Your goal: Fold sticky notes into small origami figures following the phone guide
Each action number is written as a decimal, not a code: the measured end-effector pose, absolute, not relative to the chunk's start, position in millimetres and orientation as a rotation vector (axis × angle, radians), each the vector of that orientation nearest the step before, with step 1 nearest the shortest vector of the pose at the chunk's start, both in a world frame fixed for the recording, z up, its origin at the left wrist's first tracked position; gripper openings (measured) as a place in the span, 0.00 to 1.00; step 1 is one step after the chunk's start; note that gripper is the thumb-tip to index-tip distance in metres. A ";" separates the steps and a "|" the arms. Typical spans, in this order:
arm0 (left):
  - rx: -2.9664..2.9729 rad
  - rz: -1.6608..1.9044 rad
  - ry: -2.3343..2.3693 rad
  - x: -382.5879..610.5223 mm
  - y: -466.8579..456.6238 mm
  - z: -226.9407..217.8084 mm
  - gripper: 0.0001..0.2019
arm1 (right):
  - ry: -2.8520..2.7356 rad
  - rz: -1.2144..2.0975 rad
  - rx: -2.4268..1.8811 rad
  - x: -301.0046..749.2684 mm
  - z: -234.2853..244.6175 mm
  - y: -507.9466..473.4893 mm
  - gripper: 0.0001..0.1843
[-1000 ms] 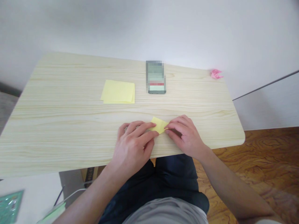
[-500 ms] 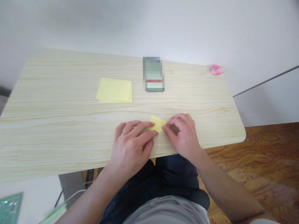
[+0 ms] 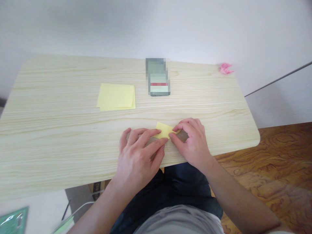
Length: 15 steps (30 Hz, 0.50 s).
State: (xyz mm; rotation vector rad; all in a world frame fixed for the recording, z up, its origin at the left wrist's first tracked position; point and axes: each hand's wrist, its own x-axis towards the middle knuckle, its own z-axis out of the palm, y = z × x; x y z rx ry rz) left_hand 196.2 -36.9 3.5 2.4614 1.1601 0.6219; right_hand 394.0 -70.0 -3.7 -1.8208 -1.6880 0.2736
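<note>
A small folded yellow paper (image 3: 164, 129) lies on the pale wooden table (image 3: 60, 139) near its front edge. My left hand (image 3: 140, 152) presses its fingertips down on the paper's left part, fingers close together. My right hand (image 3: 192, 141) pinches the paper's right edge between thumb and forefinger. Most of the paper is hidden under my fingers.
A stack of yellow paper sheets (image 3: 116, 96) lies further back on the left. A blurred phone-like object (image 3: 157, 77) sits at the back middle. A small pink folded paper figure (image 3: 226, 68) rests at the far right corner. Wooden floor (image 3: 280, 162) shows to the right.
Both hands stay on the yellow paper with only small finger shifts; my right thumb and forefinger have closed on its right edge. The view has drifted slightly.
</note>
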 end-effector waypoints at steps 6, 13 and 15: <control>2.492 0.599 1.172 195.4 -40.1 3.4 0.11 | -1.715 0.250 -1.862 393.6 -3.5 -71.6 0.02; 2.517 0.592 1.200 194.6 -46.5 3.8 0.13 | -1.718 0.242 -1.893 392.2 -2.3 -70.7 0.04; 2.524 0.586 1.206 193.9 -47.8 3.5 0.13 | -1.711 0.253 -1.886 392.0 -2.1 -70.3 0.04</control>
